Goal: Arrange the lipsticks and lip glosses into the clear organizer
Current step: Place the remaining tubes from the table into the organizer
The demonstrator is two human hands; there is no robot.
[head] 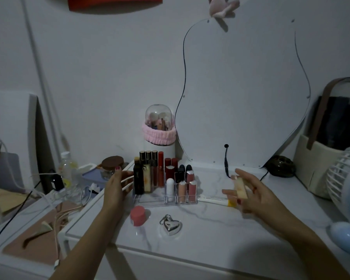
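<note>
The right hand (pixel 257 196) has its grip closed on a pale gloss tube (pixel 240 187), thumb on the near face and fingers behind, the tube standing roughly upright and clear of the bench (pixel 210 225). The tube's top pokes out above the grip; its lower end sits inside it. Left of the grip stands the organizer (pixel 170 202), most cells already holding upright lipsticks (pixel 171 166) and glosses. Below and just left of the grip a white tube (pixel 214 199) lies flat on the bench, touching the organizer's right end or nearly so; I cannot tell which.

The left hand (pixel 117 183) is spread, holding nothing, its fingertips at the organizer's left wall beside a black bottle (pixel 138 179); contact is unclear.

The gloss tube looks light, rigid and smooth-sided, so likely slick: a pinch across its flat faces near the middle should keep it from twisting. It probably tolerates firm pressure, though the cap joint is best left alone. The organizer looks light and hard, and could slide when a tube is pushed in, so steadying its side wall seems wise. The tall items inside may topple if nudged.
</note>
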